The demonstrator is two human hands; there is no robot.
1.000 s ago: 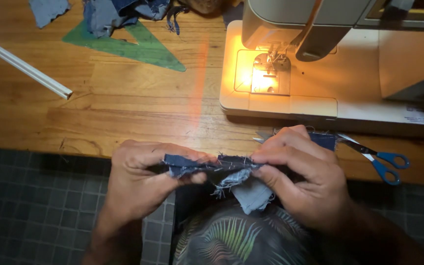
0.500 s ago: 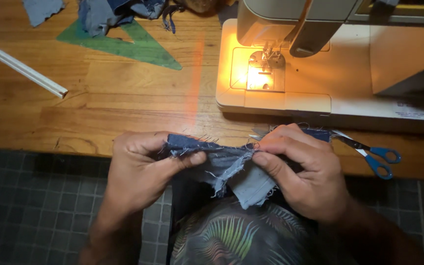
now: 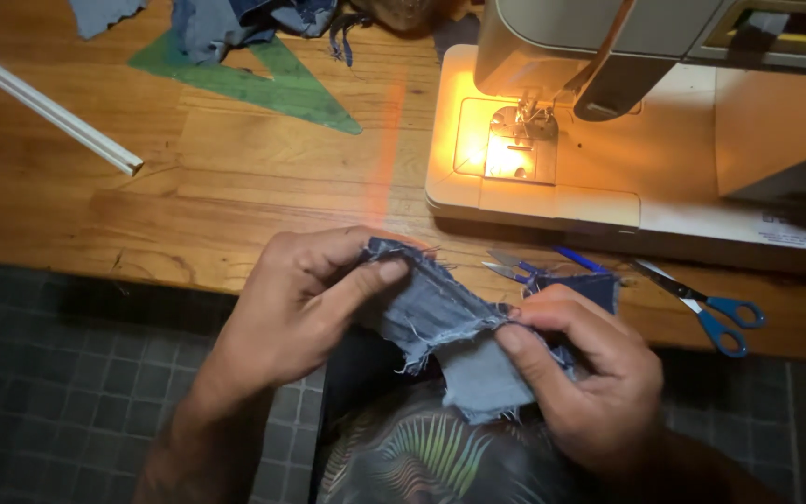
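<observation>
Over the wooden table's (image 3: 235, 196) near edge, your left hand (image 3: 296, 303) and right hand (image 3: 590, 373) both pinch the frayed denim piece (image 3: 440, 322), blue-handled scissors (image 3: 701, 303) lying just beside

head view | looks steeply down (close) | faces table edge (image 3: 142, 247)

wooden table (image 3: 235, 196) carrying lit white sewing machine (image 3: 627, 177) | green triangle ruler (image 3: 263, 84), denim scraps (image 3: 235, 19), white strip (image 3: 48, 110) lying left | blue-handled scissors (image 3: 701, 303), thread snips (image 3: 510, 269) lying near front edge
</observation>
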